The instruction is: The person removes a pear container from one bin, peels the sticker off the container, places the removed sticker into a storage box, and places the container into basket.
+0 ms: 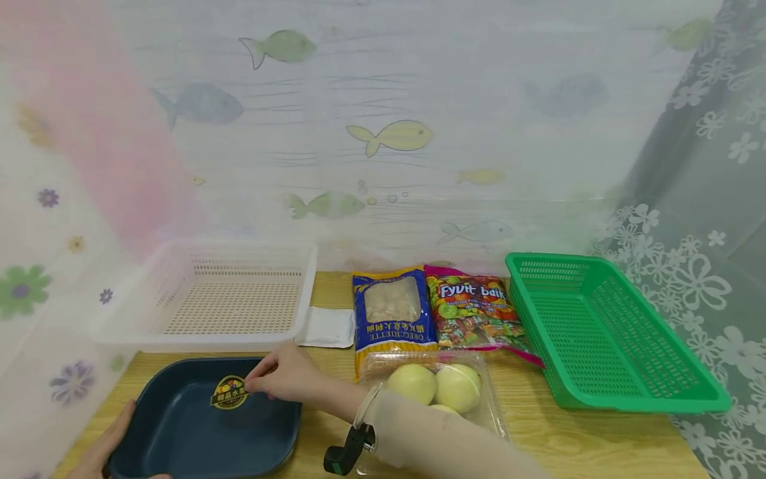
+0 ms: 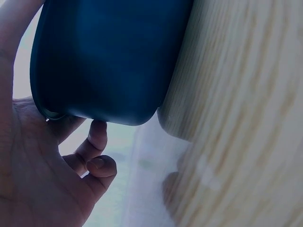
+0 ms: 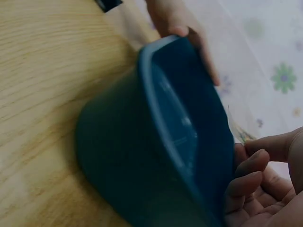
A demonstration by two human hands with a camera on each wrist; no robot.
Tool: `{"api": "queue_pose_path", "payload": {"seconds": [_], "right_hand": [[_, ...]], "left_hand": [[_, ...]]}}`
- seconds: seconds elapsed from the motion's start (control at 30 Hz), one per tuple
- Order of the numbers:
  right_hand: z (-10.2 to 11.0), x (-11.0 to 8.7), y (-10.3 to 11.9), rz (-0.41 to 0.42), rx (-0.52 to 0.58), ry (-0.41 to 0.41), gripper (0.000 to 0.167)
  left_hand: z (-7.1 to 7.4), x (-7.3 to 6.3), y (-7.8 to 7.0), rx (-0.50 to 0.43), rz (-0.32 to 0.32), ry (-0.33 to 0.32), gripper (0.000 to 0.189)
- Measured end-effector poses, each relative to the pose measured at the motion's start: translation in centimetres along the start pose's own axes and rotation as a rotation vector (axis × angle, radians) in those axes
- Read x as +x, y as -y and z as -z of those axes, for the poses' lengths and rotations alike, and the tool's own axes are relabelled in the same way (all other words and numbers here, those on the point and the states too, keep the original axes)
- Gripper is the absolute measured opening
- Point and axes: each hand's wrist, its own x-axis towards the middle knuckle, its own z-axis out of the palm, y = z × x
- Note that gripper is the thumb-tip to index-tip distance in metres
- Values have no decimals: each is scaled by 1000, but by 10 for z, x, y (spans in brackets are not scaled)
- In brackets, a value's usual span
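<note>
A dark blue plastic basin [image 1: 203, 426] stands on the wooden table at front left. My left hand [image 1: 108, 442] holds its left end, thumb at the near rim and fingers along the outside; the left wrist view shows this hand [image 2: 52, 156] against the basin wall. Over the basin's far right part, my right hand [image 1: 293, 378] pinches a black and gold label [image 1: 223, 397] with a fruit picture and Chinese characters between thumb and forefinger. In the right wrist view the label [image 3: 240, 135] shows edge-on at the fingertips, above the basin's rim.
Behind the basin stands a white basket [image 1: 302, 293], beside a small white packet [image 1: 328, 327]. Orecchiette [image 1: 395, 313] and candy [image 1: 475, 309] bags lie mid-table. Under my right forearm is a clear box with pale yellow round fruit [image 1: 457, 386]. A green basket [image 1: 604, 352] stands right.
</note>
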Motion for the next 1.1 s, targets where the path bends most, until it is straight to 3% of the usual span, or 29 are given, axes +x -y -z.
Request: {"api": "queue_pose_path", "payload": {"seconds": [0.2, 0.4, 0.67, 1.1], "right_hand": [[-4, 0, -2, -10, -35, 2, 9], [-2, 0, -5, 24, -50, 28, 13], [-2, 1, -6, 14, -58, 30, 11], [-2, -1, -5, 23, -56, 40, 5]], "left_hand": [[12, 10, -2, -22, 204, 208, 131], [18, 14, -10, -37, 284, 278, 130], [19, 14, -11, -60, 305, 281, 128], [20, 10, 1, -73, 232, 251, 130]]}}
